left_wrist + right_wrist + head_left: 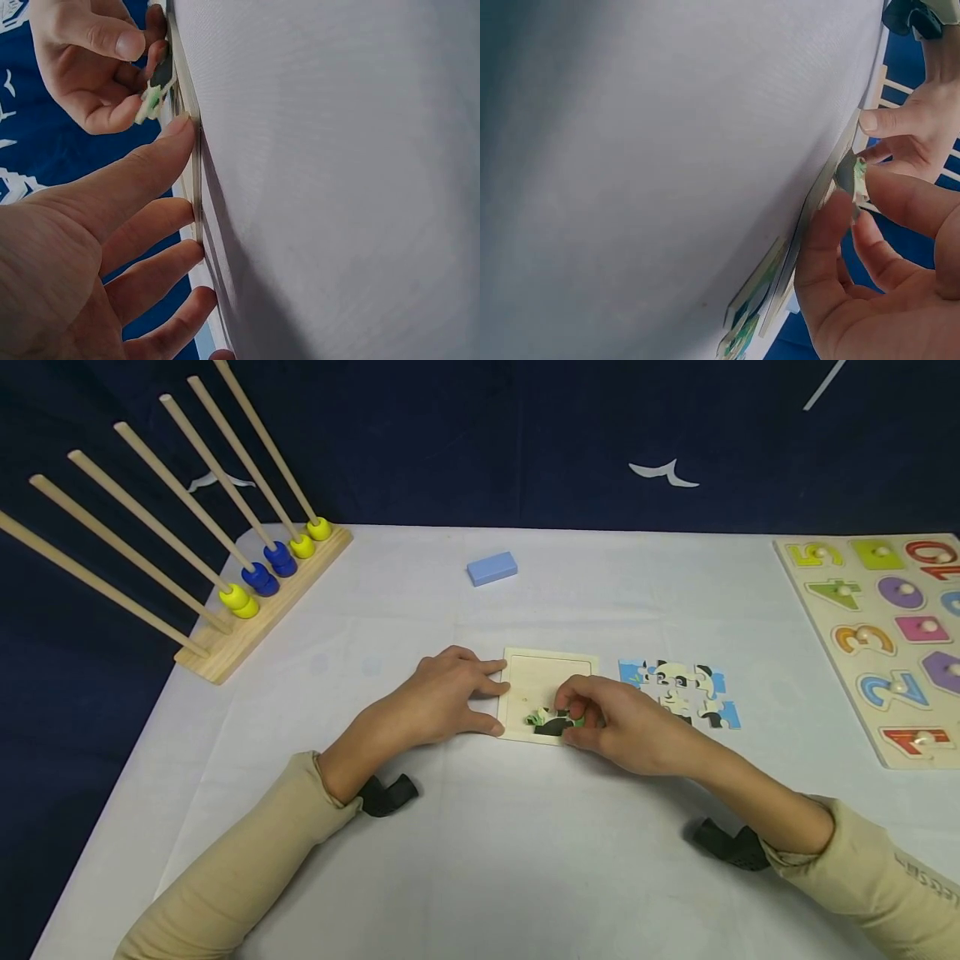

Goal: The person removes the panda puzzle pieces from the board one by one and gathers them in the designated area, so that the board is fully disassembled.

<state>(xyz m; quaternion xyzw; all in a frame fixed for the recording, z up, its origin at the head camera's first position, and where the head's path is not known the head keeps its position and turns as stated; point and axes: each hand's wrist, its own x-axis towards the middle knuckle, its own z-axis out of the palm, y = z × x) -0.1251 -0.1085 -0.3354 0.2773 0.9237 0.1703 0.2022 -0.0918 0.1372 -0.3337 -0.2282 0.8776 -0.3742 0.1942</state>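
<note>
A shallow wooden puzzle tray [536,672] lies on the white tablecloth in the middle of the head view. My left hand [452,693] rests beside it, with thumb and fingers extended against its left edge. Over the tray's lower part, my right hand [633,722] pinches a black and green jigsaw piece [552,726] between thumb and fingertips. From the right wrist the piece [847,172] appears tilted, one side lifted above the tray. Just right of the tray lie several panda jigsaw pieces [678,685] in blue, white and black, partly behind my right hand.
A blue block [492,568] lies farther back. At the left stands a wooden peg abacus [262,610] with tall rods and yellow and blue beads. A number and shape peg board [862,635] lies at the right edge. Behind the table hangs a dark blue cloth [480,443].
</note>
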